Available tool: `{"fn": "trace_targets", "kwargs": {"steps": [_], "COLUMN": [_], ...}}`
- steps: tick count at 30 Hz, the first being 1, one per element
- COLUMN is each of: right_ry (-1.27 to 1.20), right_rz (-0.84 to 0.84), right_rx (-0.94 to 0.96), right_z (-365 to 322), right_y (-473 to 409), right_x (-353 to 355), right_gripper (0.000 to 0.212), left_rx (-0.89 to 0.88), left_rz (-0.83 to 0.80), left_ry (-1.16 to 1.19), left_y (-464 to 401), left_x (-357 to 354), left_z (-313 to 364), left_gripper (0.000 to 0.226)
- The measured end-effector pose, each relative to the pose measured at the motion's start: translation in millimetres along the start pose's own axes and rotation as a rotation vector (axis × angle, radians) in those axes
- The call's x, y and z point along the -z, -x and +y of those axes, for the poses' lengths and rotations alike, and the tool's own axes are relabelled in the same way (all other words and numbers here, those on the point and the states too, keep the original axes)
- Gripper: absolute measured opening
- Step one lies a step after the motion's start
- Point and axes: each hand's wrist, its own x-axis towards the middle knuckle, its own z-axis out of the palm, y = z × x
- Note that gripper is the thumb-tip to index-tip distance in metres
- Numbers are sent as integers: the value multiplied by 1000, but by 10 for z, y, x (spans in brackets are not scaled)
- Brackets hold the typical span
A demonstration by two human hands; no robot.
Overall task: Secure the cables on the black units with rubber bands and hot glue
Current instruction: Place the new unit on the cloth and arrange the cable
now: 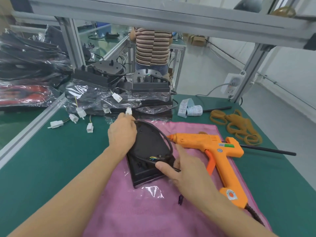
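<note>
Black unit (150, 151) lies on pink cloth (136, 211), mid-bench. Left hand (122, 132) curls over far end, gripping cable (164, 135) near white connector (128, 111). Right hand (186, 170) pinches cable at near end, thumb on top. Risks: cable springs loose before banding; forearm brushes glue gun (215, 154) nozzle (likely hot); rubber bands (239, 127) lie well apart, a reach away.

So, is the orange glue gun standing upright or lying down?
Lying down. The glue gun rests flat on its side on the pink cloth, nozzle toward the black unit; neither hand holds it.
</note>
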Motion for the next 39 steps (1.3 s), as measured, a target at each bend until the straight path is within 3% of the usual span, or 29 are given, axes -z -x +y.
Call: {"fn": "trace_targets", "kwargs": {"steps": [9, 13, 16, 19, 25, 31, 39], "right_ry": [-234, -447, -686, -653, -582, -627, -699], "right_rz": [-150, -184, -229, -228, -196, -303, -217], "right_rx": [-41, -148, -322, -460, -252, -317, -276], "right_z": [46, 87, 72, 32, 3, -11, -92], "right_y": [-119, -179, -251, -366, -495, -520, -447], "right_x": [163, 197, 288, 299, 281, 220, 116], "right_gripper": [42, 44, 11, 11, 12, 13, 16], "left_rx": [63, 115, 144, 134, 94, 32, 39], "left_rz": [88, 114, 104, 91, 93, 49, 47], "left_ry": [153, 223, 246, 256, 213, 147, 72], "left_y": [41, 42, 52, 70, 60, 38, 34], "left_x": [-2, 14, 21, 22, 19, -51, -49], "left_z": [-17, 0, 12, 38, 23, 74, 68], "left_gripper": [24, 21, 20, 20, 24, 25, 26]}}
